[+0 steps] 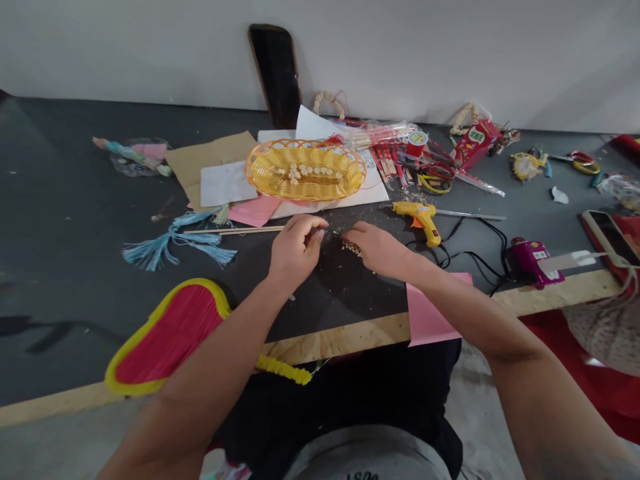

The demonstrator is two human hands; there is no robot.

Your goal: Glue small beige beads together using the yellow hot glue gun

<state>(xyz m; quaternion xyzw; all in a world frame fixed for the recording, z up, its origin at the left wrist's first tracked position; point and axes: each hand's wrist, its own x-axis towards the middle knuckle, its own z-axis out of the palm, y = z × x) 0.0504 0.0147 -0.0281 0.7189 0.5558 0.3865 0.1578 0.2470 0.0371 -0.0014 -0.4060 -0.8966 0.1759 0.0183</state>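
My left hand [299, 248] is above the dark table, thumb and fingers curled together; anything between them is too small to make out. Just under its wrist side, thin wooden sticks [250, 231] run left toward a pale blue tassel [173, 241]. My right hand [374, 247] rests at a small pile of beige bits [351, 248], its fingers bent together and their tips partly hidden. Loose crumbs are scattered between the two hands. Beyond them stands a yellow woven basket [257, 175] with a few cream-coloured pieces [295, 173] inside.
A yellow glue gun [420, 217] with a black cord lies right of my right hand. Behind it are red scissors [440, 172] and a thread spool [416, 144]. A pink-and-yellow fan-shaped piece [170, 333] lies front left; pink paper [433, 313] overhangs the front edge. A phone [277, 73] leans against the wall.
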